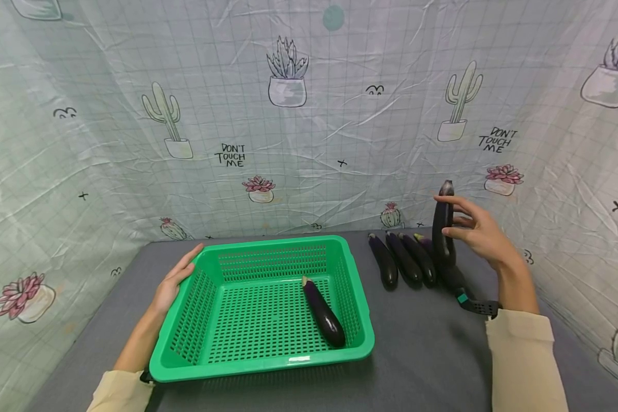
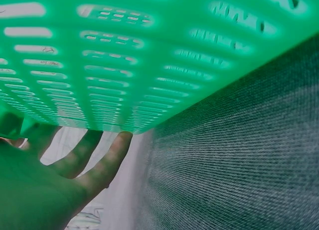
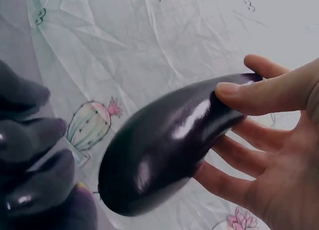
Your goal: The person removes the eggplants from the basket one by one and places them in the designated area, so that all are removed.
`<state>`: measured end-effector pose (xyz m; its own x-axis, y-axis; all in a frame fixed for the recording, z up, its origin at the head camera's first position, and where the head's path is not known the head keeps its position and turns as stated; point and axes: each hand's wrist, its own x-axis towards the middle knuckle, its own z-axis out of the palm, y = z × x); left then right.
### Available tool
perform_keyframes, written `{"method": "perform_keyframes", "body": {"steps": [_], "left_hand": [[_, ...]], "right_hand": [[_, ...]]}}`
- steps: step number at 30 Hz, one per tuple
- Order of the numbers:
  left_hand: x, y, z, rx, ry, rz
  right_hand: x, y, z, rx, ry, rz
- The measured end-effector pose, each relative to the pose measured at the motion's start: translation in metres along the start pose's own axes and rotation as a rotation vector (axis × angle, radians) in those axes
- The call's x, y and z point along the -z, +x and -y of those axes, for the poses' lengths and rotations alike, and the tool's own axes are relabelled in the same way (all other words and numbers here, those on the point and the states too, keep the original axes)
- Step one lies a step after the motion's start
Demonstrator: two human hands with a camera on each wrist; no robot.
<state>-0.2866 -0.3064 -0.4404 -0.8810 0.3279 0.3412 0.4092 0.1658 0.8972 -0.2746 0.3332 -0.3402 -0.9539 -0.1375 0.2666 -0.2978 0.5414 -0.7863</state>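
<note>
My right hand (image 1: 481, 232) pinches an eggplant (image 1: 443, 229) between thumb and fingers near its stem end, holding it upright above the table. In the right wrist view the dark glossy eggplant (image 3: 159, 140) points its thick end down and left, away from the fingers. Several other eggplants (image 1: 383, 263) lie side by side below and left of that hand. At the left rim of a green plastic basket (image 1: 363, 320) rests my left hand (image 1: 171, 285), its fingers extended. The left wrist view shows those straight fingers (image 2: 107, 165) against the basket's slotted wall. One eggplant (image 1: 323, 313) lies inside, toward the right.
The grey tabletop (image 1: 417, 355) carries the basket and the row of eggplants. A pale curtain (image 1: 319, 131) printed with cacti hangs behind and at both sides. A black wrist strap (image 1: 479, 306) is on the right wrist.
</note>
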Motion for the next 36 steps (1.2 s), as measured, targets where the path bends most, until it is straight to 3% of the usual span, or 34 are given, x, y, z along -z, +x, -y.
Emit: {"method": "perform_keyframes", "body": {"steps": [9,23,30,36], "left_hand": [[-0.001,-0.001,-0.001,0.015,0.007,-0.001],[-0.002,-0.002,0.000,0.006,-0.028,0.008],[-0.001,-0.003,-0.001,0.027,-0.005,-0.002],[-0.002,-0.003,-0.001,0.030,-0.005,-0.001]], "right_hand": [[0.011,-0.002,-0.017,-0.004,-0.086,-0.050],[0.018,-0.005,-0.038,-0.036,-0.141,-0.052],[0.021,-0.007,-0.052,-0.010,-0.213,-0.036],[0.020,-0.009,-0.066,-0.037,-0.263,-0.030]]}}
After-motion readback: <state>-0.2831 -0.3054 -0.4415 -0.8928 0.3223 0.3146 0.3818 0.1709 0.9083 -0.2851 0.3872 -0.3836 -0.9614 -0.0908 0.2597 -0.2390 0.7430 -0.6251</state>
